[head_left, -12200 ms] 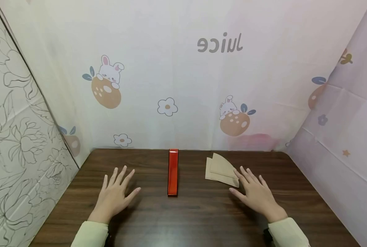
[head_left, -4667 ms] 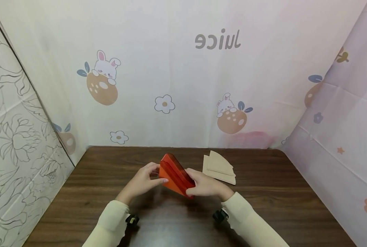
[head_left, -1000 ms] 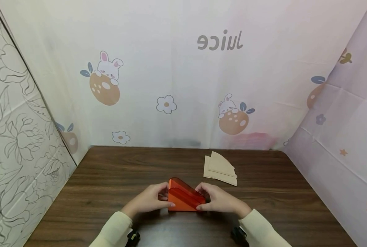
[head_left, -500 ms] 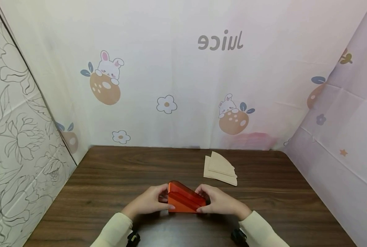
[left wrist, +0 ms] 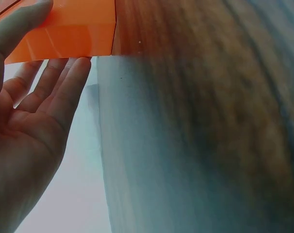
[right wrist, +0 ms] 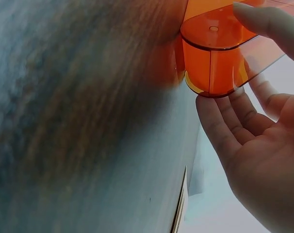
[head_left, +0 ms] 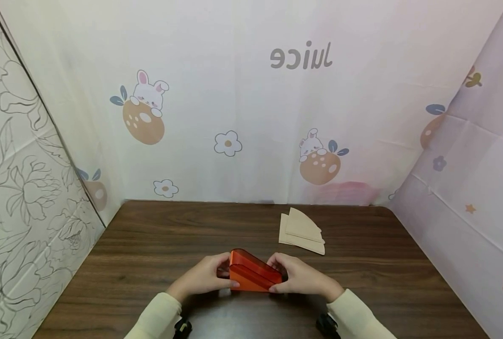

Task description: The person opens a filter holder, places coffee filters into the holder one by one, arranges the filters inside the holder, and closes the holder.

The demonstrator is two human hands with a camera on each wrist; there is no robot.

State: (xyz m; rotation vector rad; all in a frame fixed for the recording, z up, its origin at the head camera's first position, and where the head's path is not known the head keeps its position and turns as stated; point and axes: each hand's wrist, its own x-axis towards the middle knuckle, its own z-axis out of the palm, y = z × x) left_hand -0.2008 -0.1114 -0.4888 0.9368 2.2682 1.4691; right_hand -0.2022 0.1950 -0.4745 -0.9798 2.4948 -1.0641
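Note:
A translucent orange-red, wedge-shaped coffee filter holder (head_left: 253,275) stands on the table near me, its tall end on the left and its top sloping down to the right. My left hand (head_left: 202,275) grips the tall end, thumb on the front and fingers behind. At the low, rounded end my right hand (head_left: 304,275) pinches it the same way. The left wrist view shows the thumb over the holder's flat orange end (left wrist: 79,36); in the right wrist view, fingertips touch the rounded end (right wrist: 210,68). Tan paper coffee filters (head_left: 304,230) lie behind the right hand.
The dark wood-grain table (head_left: 183,226) meets a patterned curtain (head_left: 259,103) at its back edge. More printed cloth hangs at the left and right. A dark wrist device (head_left: 182,327) sits below each sleeve cuff.
Earlier the holder stood end-on at mid-table between my spread hands. Both hands lifted and turned it broadside, then set it down nearer me. Over the last half second almost nothing moves; the filters stay put.

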